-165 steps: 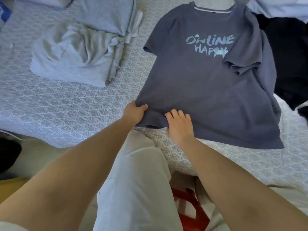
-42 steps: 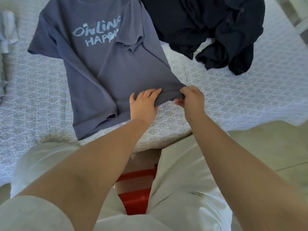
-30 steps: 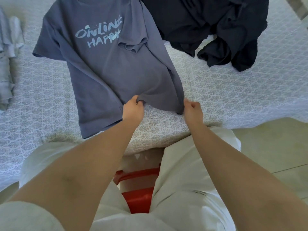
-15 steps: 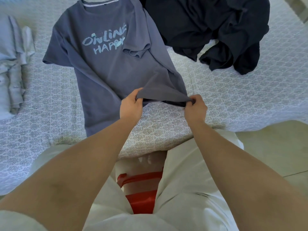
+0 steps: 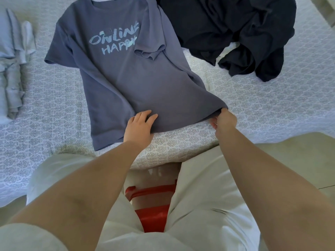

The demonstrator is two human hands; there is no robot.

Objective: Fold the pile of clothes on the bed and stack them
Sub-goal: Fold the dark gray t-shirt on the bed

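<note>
The only readable text is the pale blue brush-style print "ONLINE HAPPY" in two lines, "ONLINE" above "HAPPY", across the chest of the grey-blue T-shirt (image 5: pixel 126 73), with the last letters of "HAPPY" partly smeared by a light splash in the design.

I see a red plastic stool (image 5: pixel 154 212) under the pale trousers (image 5: pixel 204 205), and beige floor (image 5: pixel 299 160) beside the bed's edge.
</note>
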